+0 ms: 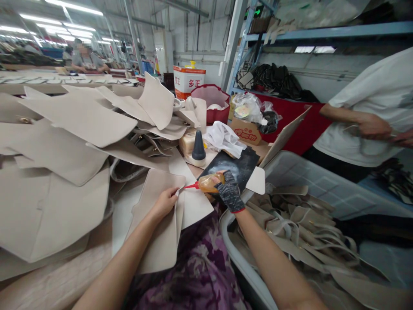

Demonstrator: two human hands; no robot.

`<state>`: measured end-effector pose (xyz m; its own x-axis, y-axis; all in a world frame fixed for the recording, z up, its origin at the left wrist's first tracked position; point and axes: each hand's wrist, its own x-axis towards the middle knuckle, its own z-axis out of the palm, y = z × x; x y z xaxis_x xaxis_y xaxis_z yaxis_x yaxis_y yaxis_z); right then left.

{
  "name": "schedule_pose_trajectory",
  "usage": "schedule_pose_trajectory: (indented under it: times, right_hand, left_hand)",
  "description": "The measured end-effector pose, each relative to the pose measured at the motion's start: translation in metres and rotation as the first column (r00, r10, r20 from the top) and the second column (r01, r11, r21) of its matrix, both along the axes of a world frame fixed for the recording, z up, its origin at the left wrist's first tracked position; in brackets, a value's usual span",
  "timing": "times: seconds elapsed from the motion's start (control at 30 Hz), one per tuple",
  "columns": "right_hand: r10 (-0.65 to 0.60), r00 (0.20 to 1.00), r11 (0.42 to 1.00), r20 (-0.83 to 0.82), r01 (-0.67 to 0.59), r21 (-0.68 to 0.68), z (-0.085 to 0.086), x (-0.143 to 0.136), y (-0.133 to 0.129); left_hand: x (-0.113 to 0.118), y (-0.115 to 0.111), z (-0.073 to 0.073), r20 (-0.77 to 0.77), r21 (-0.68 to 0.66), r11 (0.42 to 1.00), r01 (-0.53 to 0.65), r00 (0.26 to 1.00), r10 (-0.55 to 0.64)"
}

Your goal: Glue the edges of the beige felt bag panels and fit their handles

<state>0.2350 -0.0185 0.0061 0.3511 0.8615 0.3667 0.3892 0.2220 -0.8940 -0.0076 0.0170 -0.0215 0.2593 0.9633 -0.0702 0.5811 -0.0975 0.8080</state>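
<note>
My left hand (167,201) is closed on the edge of a beige leather bag panel (158,249), which lies partly over my lap and the table edge. The panel's layers stand slightly apart along their right side. In a dark knitted fingerless glove, my right hand (230,190) grips a squeeze bottle (209,183) of amber liquid. Its thin red nozzle points left, with the tip at the panel's edge beside my left fingers. Whether liquid is coming out cannot be seen. Under the panel lies a white sheet (196,211).
Beige leather pieces (80,116) are heaped on the left. A dark cone (198,146), a black board (230,165) and a white plastic bag (224,137) lie ahead. At right stands a translucent bin (226,228) of beige parts; beyond it is another person (371,116).
</note>
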Motion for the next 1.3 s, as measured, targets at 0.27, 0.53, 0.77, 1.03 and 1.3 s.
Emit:
schedule_pose_trajectory:
  times: [0.27,0.53,0.77,1.03,1.3]
  right_hand:
    - [0.056,0.995,0.998,0.083,-0.058,0.027,-0.010,0.007,0.010]
    - [0.049,0.997,0.999,0.068,-0.048,-0.007,-0.004,0.011,0.006]
    - [0.110,0.990,0.994,0.084,-0.108,-0.031,0.006,0.009,-0.011]
    - [0.109,0.993,0.994,0.041,-0.108,-0.025,0.002,0.006,-0.028]
    - [0.134,0.991,0.990,0.013,-0.134,-0.036,-0.010,0.011,-0.053]
  left_hand:
    - [0.000,0.000,-0.004,0.006,-0.026,0.999,0.024,1.000,-0.024]
    - [0.001,0.000,-0.004,-0.055,0.004,1.000,0.013,0.998,-0.013]
    - [-0.001,-0.002,-0.006,-0.060,0.066,0.998,0.012,0.998,-0.008]
    - [-0.001,-0.002,-0.011,-0.111,0.113,0.993,0.038,0.994,-0.025]
    - [0.000,-0.003,-0.012,-0.145,0.165,0.984,0.063,0.989,-0.039]
